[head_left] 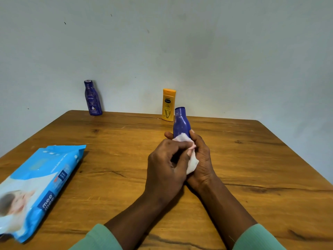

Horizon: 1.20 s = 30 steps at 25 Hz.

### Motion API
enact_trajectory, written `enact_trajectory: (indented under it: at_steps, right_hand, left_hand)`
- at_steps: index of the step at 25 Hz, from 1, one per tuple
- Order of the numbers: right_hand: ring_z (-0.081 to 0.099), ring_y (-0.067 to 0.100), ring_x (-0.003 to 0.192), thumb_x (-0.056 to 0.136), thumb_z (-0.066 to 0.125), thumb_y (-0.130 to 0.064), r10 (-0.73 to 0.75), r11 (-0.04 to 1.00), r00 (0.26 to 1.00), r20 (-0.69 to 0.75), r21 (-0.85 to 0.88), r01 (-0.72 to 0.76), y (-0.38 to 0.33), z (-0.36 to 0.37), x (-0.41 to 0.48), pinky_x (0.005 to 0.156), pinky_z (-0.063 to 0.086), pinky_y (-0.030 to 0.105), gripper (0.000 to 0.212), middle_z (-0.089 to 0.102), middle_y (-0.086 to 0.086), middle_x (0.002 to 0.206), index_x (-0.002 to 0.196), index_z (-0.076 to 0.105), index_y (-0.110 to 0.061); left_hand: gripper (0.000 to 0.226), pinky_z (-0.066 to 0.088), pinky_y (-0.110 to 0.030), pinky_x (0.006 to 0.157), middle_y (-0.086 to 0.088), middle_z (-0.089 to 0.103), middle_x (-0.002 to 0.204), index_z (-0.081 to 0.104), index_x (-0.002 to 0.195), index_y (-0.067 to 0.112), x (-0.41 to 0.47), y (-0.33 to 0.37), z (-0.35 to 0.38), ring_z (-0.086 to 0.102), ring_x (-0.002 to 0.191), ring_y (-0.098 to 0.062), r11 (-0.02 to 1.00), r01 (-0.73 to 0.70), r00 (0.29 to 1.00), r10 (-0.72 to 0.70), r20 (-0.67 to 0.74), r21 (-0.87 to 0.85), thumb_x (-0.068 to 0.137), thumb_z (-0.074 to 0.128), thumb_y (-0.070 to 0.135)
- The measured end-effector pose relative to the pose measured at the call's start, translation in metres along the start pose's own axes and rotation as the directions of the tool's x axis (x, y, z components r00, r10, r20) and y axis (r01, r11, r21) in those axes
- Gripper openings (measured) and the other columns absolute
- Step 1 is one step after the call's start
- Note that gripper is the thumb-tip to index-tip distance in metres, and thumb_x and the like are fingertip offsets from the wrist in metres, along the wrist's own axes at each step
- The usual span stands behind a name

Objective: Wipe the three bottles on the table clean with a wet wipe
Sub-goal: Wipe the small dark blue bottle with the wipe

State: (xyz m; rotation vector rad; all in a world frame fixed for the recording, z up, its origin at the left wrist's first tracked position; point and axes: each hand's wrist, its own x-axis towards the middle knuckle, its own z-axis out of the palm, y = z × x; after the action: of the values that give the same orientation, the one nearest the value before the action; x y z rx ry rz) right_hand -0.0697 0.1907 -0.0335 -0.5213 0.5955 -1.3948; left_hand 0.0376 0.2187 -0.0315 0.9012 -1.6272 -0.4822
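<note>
A small blue bottle (181, 123) is held upright above the middle of the wooden table (234, 159), its lower half hidden by my hands. My right hand (202, 159) wraps around the bottle's base from the right. My left hand (167, 165) presses a white wet wipe (191, 160) against the bottle's lower body. A taller dark blue bottle (92, 98) stands at the table's far left edge by the wall. An orange-yellow bottle (168, 105) stands at the far edge, just behind the held bottle.
A blue pack of wet wipes (36, 184) lies flat at the table's near left. A pale wall rises directly behind the table's far edge. The table's right edge runs diagonally toward me.
</note>
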Motion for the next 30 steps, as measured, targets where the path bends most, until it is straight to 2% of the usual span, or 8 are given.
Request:
enact_trajectory:
  at_steps: [3, 10, 13, 19, 23, 26, 28, 30]
  right_hand:
    - [0.074, 0.021, 0.085, 0.1, 0.055, -0.057, 0.011, 1.0, 1.0, 0.003, 0.016, -0.011, 0.0, -0.001, 0.0, 0.078, 0.062, 0.036, 0.058, 0.074, 0.011, 0.1, 0.106, 0.083, -0.006]
    - [0.072, 0.033, 0.119, 0.108, 0.038, -0.055, -0.111, 0.99, 0.992, -0.061, -0.09, 0.105, 0.007, 0.002, 0.004, 0.105, 0.054, 0.057, 0.05, 0.075, 0.015, 0.127, 0.13, 0.065, -0.018]
    - [0.073, 0.031, 0.117, 0.108, 0.036, -0.056, -0.103, 0.986, 0.993, -0.056, -0.139, 0.095, 0.007, 0.003, 0.003, 0.103, 0.056, 0.054, 0.052, 0.076, 0.014, 0.125, 0.135, 0.062, -0.019]
    - [0.079, 0.025, 0.097, 0.102, 0.051, -0.055, -0.059, 0.995, 0.995, -0.077, -0.09, 0.052, 0.008, 0.001, 0.001, 0.079, 0.064, 0.039, 0.051, 0.08, 0.014, 0.104, 0.129, 0.066, -0.014]
    - [0.076, 0.03, 0.111, 0.105, 0.041, -0.059, -0.071, 0.989, 0.996, -0.057, -0.132, 0.063, 0.008, 0.001, 0.004, 0.095, 0.06, 0.052, 0.049, 0.078, 0.016, 0.119, 0.124, 0.07, -0.023]
    - [0.073, 0.033, 0.116, 0.104, 0.04, -0.062, -0.081, 0.985, 0.995, -0.057, -0.155, 0.071, 0.009, 0.0, 0.006, 0.1, 0.058, 0.058, 0.057, 0.076, 0.017, 0.122, 0.131, 0.067, -0.021]
    - [0.073, 0.033, 0.116, 0.103, 0.04, -0.062, -0.083, 0.986, 0.995, -0.051, -0.152, 0.075, 0.008, 0.0, 0.006, 0.1, 0.058, 0.057, 0.058, 0.076, 0.017, 0.123, 0.134, 0.065, -0.021]
    - [0.074, 0.031, 0.115, 0.105, 0.042, -0.059, -0.091, 0.985, 0.995, -0.041, -0.153, 0.084, 0.009, 0.001, 0.005, 0.098, 0.059, 0.052, 0.053, 0.077, 0.016, 0.122, 0.133, 0.066, -0.021]
  left_hand:
    - [0.022, 0.056, -0.017, 0.087, 0.006, 0.07, 0.111, 0.076, 0.117, 0.023, 0.002, 0.0, 0.004, 0.067, 0.105, -0.005, 0.993, -0.087, 0.996, 0.084, 0.04, 0.078, 0.096, 0.073, 0.02]
    - [0.008, 0.058, -0.023, 0.065, 0.018, 0.072, 0.094, 0.072, 0.101, 0.031, 0.02, -0.016, -0.006, 0.069, 0.083, -0.002, 0.94, 0.341, 0.93, -0.34, -0.136, -0.018, 0.096, 0.072, 0.025]
    - [0.004, 0.063, -0.033, 0.069, 0.013, 0.072, 0.094, 0.071, 0.099, 0.029, 0.023, -0.02, -0.008, 0.069, 0.083, -0.002, 0.89, 0.453, 0.876, -0.456, -0.156, -0.06, 0.098, 0.07, 0.026]
    - [0.015, 0.053, -0.012, 0.079, 0.013, 0.067, 0.103, 0.071, 0.11, 0.029, 0.015, -0.006, -0.001, 0.066, 0.097, -0.002, 0.992, -0.075, 0.997, 0.073, 0.022, 0.106, 0.095, 0.073, 0.025]
    - [0.014, 0.057, -0.016, 0.068, 0.011, 0.07, 0.105, 0.069, 0.112, 0.026, 0.03, -0.017, -0.007, 0.068, 0.093, -0.005, 0.99, 0.142, 0.978, -0.136, -0.156, 0.025, 0.098, 0.07, 0.026]
    - [0.013, 0.061, -0.024, 0.062, 0.006, 0.072, 0.108, 0.067, 0.112, 0.022, 0.031, -0.028, -0.009, 0.071, 0.097, -0.015, 0.907, 0.379, 0.914, -0.398, -0.081, -0.185, 0.1, 0.067, 0.027]
    - [0.013, 0.064, -0.031, 0.072, 0.008, 0.072, 0.108, 0.067, 0.111, 0.022, 0.03, -0.028, -0.009, 0.07, 0.099, -0.013, 0.92, 0.354, 0.928, -0.368, -0.061, -0.166, 0.1, 0.067, 0.028]
    - [0.012, 0.059, -0.022, 0.076, 0.011, 0.07, 0.106, 0.069, 0.111, 0.023, 0.029, -0.023, -0.009, 0.068, 0.097, -0.007, 0.987, 0.149, 0.983, -0.154, -0.096, -0.052, 0.099, 0.07, 0.025]
